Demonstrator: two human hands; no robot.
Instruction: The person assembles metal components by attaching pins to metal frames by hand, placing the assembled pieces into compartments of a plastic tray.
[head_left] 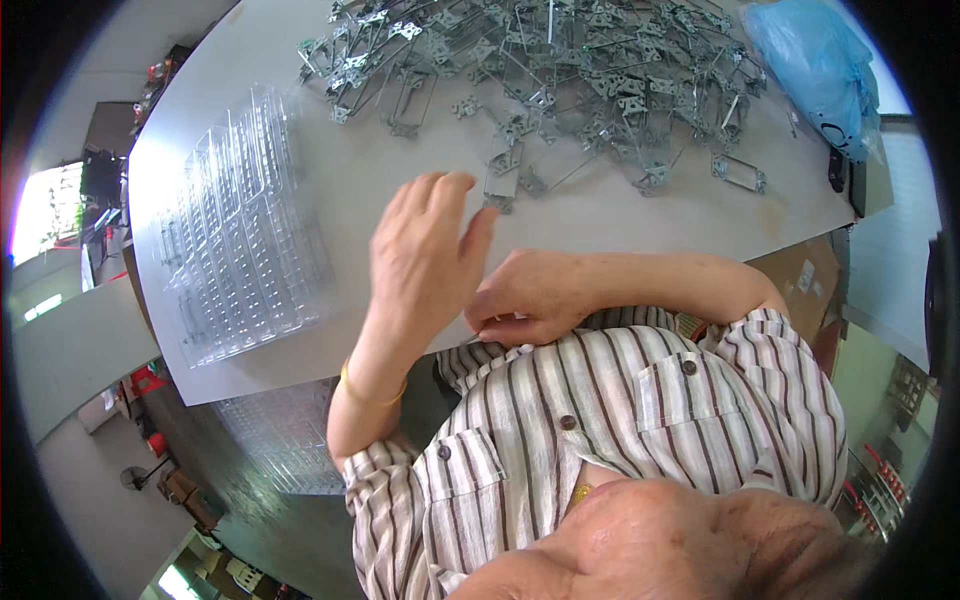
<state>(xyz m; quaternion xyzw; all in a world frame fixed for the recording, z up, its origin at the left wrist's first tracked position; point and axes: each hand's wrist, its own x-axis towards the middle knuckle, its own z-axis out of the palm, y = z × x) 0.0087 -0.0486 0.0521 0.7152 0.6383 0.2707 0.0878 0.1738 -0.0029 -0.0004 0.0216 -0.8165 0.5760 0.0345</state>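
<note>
My left hand point(425, 255) is raised over the near part of the table, its back showing. The fingers are stretched out, the thumb stands apart, and nothing shows in it. Just beyond its fingertips lies a thin metal wire frame with small brackets point(502, 178). My right hand point(532, 298) is at the table's near edge, close to my body. Its fingers are pinched together; what they hold, if anything, is hidden. A large pile of similar metal bracket frames point(560, 75) covers the far side of the table.
Clear plastic trays point(245, 230) with rows of small pockets lie on the left of the white table point(340, 190). At the far right is a blue plastic bag point(815, 65). One loose frame point(738, 172) lies right of the pile. More clear trays point(285, 430) are below the table edge.
</note>
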